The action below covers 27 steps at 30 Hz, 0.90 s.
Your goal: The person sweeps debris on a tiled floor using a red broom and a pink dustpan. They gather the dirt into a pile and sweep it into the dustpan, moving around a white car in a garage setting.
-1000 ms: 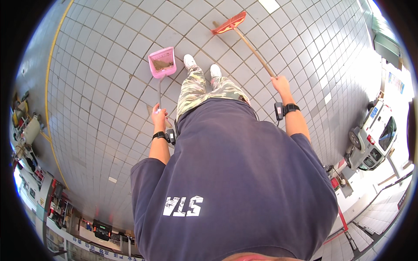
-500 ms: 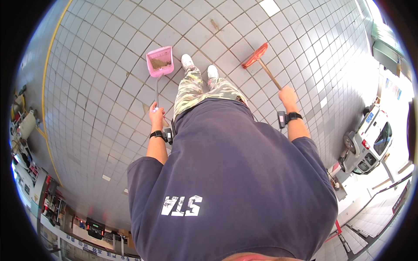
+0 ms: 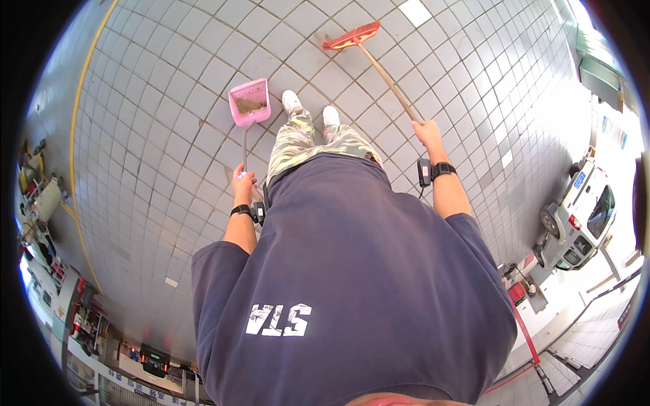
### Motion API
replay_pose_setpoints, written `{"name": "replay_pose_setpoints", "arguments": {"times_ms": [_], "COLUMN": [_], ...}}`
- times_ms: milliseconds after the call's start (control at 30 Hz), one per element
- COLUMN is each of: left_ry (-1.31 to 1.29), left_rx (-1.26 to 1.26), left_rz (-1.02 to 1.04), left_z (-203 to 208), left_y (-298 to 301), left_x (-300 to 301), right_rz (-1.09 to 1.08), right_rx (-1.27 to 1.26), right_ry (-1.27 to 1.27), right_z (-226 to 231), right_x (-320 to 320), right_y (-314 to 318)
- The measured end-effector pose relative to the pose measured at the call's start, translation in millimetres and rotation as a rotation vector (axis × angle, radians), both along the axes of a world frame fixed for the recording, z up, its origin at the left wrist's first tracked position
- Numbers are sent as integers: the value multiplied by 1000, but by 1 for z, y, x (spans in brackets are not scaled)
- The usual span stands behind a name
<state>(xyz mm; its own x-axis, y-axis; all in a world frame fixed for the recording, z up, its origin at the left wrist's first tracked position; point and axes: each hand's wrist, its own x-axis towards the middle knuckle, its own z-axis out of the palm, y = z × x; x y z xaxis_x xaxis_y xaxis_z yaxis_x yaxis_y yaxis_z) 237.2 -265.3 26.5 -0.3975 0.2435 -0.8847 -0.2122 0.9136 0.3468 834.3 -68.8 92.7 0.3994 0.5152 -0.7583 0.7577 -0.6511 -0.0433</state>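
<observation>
My left hand (image 3: 242, 184) is closed around the grey handle of a pink dustpan (image 3: 237, 114). The pan lies to the left of my feet, its mouth facing away from me, with brownish dirt inside. In my right hand (image 3: 428, 133) is the wooden stick of a broom (image 3: 389, 82), gripped near its upper part. The broom's red head (image 3: 352, 36) rests on the tiles ahead and to the right of my feet. Its left end covers part of a brown smudge of dirt (image 3: 330, 34).
Grey tiled floor (image 3: 156, 149) spreads around me, with a yellow line (image 3: 76, 135) along the left. A silver car (image 3: 583, 216) stands at the right. Equipment (image 3: 44, 196) stands along the far left edge, and a dark vehicle (image 3: 156, 360) is behind me at the left.
My right hand has moved left and slightly forward. The broom head has swung forward and left onto the dirt smudge. The dustpan has shifted only slightly.
</observation>
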Motion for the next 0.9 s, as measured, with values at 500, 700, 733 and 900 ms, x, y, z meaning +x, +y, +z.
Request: {"name": "replay_pose_setpoints", "arguments": {"times_ms": [500, 700, 733, 900], "left_ry": [26, 47, 47, 58], "left_rx": [4, 19, 16, 13], "left_rz": [-9, 33, 30, 29], "left_z": [-3, 1, 2, 3], "left_y": [-1, 2, 4, 6], "left_x": [4, 6, 7, 7], "right_rz": [345, 249, 211, 115], "right_rx": [-177, -208, -170, -83], "right_ry": [-277, -59, 3, 121], "right_z": [71, 27, 13, -17], "right_x": [61, 34, 26, -44], "right_y": [-32, 1, 4, 41]}}
